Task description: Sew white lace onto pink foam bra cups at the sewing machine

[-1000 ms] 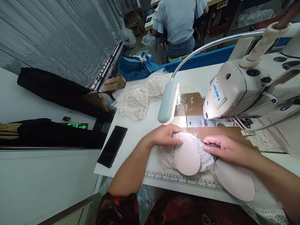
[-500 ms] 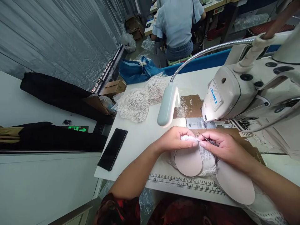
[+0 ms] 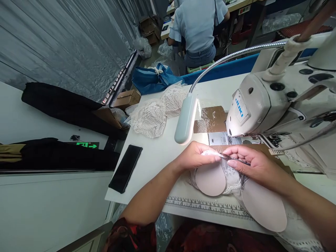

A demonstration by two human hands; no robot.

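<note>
A white lace bra with pale padded cups (image 3: 210,180) lies at the table's front, its lace (image 3: 232,176) bunched between the cups. My left hand (image 3: 195,155) pinches the bra's upper lace edge between thumb and fingers. In my right hand (image 3: 248,161) is a slim, pointed metal tool that looks like thread snips (image 3: 228,157). Its tip meets the lace right beside my left fingertips. Both hands are just in front of the sewing machine's needle area (image 3: 229,140). The second cup (image 3: 264,206) hangs below my right wrist.
The sewing machine (image 3: 249,101) stands at the right, with a lamp (image 3: 186,119) on a bent metal neck. A phone (image 3: 126,168) and more lace cups (image 3: 149,117) lie at the left. A printed ruler (image 3: 207,206) runs along the front edge. A co-worker (image 3: 196,31) sits beyond.
My right hand has turned the snips flatter and brought their tip left, against the lace at my left fingertips. My left hand keeps its pinch almost in place.
</note>
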